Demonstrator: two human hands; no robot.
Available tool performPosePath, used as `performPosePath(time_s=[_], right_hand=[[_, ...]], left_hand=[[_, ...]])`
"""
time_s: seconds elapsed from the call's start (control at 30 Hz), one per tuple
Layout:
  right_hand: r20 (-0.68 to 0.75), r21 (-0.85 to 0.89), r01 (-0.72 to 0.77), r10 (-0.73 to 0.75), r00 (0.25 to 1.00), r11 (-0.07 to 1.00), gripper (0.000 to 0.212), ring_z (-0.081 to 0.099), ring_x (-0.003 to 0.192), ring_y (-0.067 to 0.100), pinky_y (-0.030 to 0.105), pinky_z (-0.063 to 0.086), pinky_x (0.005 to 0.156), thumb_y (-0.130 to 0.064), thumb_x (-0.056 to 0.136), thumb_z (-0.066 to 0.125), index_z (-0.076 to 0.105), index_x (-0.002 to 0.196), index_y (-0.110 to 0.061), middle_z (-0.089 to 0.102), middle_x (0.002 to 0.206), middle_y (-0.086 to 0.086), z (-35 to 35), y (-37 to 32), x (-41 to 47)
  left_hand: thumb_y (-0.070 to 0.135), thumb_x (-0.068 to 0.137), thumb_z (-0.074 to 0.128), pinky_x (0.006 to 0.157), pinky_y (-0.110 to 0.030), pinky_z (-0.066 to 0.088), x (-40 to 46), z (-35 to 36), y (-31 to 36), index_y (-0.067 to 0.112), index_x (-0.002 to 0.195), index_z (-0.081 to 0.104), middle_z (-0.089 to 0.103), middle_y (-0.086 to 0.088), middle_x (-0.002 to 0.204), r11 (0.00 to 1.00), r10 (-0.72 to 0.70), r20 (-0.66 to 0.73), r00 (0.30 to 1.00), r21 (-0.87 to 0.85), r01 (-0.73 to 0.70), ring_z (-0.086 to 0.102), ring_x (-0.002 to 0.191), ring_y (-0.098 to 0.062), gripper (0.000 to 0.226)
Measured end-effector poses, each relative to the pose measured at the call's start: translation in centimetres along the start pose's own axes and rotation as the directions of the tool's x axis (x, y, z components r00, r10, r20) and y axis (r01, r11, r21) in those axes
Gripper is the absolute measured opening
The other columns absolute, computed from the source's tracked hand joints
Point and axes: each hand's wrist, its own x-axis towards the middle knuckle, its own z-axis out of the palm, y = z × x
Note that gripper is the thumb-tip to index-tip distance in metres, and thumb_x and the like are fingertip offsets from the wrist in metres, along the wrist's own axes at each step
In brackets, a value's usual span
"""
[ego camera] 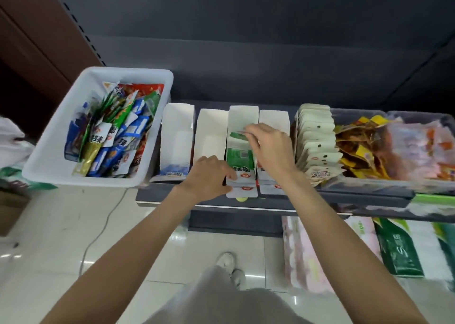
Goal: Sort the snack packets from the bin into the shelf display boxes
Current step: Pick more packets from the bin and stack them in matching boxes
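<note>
At mid-frame the right hand (268, 148) pinches a green packet (240, 160) into the third display box (242, 116) while the left hand (209, 176) grips its front, so next comes another reach to the bin (98, 126) at upper left.

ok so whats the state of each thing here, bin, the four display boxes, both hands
white bin: holds a heap of mixed snack packets
first display box: open top, looks empty
second display box: open top, looks empty
third display box: holds green packets
fourth display box: open top, contents mostly hidden by the right hand
left hand: grips the third box's front
right hand: pinches a green packet over the third box
</note>
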Motion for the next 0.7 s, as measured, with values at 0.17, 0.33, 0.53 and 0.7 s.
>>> performPosePath(time_s=[0.17, 0.33, 0.53, 0.7], right_hand=[[0.345, -0.264, 0.237, -0.138, 0.929, 0.935, 0.015, 0.059, 0.073, 0.019, 0.032, 0.026, 0.079, -0.01, 0.088, 0.058, 0.067, 0.095, -0.019, 0.068, 0.077, -0.001, 2.1, 0.5, -0.9], [0.478, -0.056, 0.237, -0.182, 0.859, 0.97, 0.025, 0.051, 0.121, 0.015, 0.035, 0.019, 0.095, -0.024, 0.095, 0.049, 0.068, 0.11, -0.022, 0.069, 0.111, -0.004, 1.0, 1.6, -3.1], [0.391, 0.231, -0.056, -0.041, 0.919, 0.971, 0.028, 0.057, 0.112, 0.013, 0.024, 0.036, 0.095, -0.022, 0.096, 0.052, 0.063, 0.122, -0.022, 0.065, 0.12, -0.004, -2.0, 0.3, -2.7], [0.329, 0.473, -0.186, 0.023, 0.944, 0.861, 0.022, 0.064, 0.094, 0.002, 0.017, 0.05, 0.085, -0.022, 0.096, 0.053, 0.065, 0.114, -0.024, 0.071, 0.101, -0.012, -2.9, -4.2, -0.5]], left_hand=[[0.026, 0.081, 0.071, 0.075, -0.03, 0.044, 0.1, 1.0, 0.0, 0.031, 0.088, 0.076, 0.073, 0.005, 0.082, 0.998, 0.049, -0.25, 0.967, 0.043, -0.04, 0.062, 0.077, -0.017, 0.01], [0.015, 0.063, 0.085, 0.06, -0.027, 0.049, -0.3, 1.9, -0.3, 0.027, 0.069, 0.076, 0.067, 0.005, 0.058, 0.995, 0.093, -0.402, 0.911, 0.007, -0.099, 0.06, 0.055, -0.017, 0.016], [0.03, 0.076, 0.072, 0.069, -0.028, 0.049, -2.4, 0.9, -0.6, 0.023, 0.086, 0.075, 0.072, 0.007, 0.079, 0.983, 0.014, -0.515, 0.857, -0.151, -0.107, 0.065, 0.073, -0.015, 0.013], [0.032, 0.089, 0.056, 0.071, -0.014, 0.045, -7.1, -2.6, -3.5, 0.02, 0.106, 0.069, 0.066, 0.019, 0.097, 0.842, -0.373, -0.612, 0.697, -0.538, -0.022, 0.059, 0.087, -0.003, 0.024]])
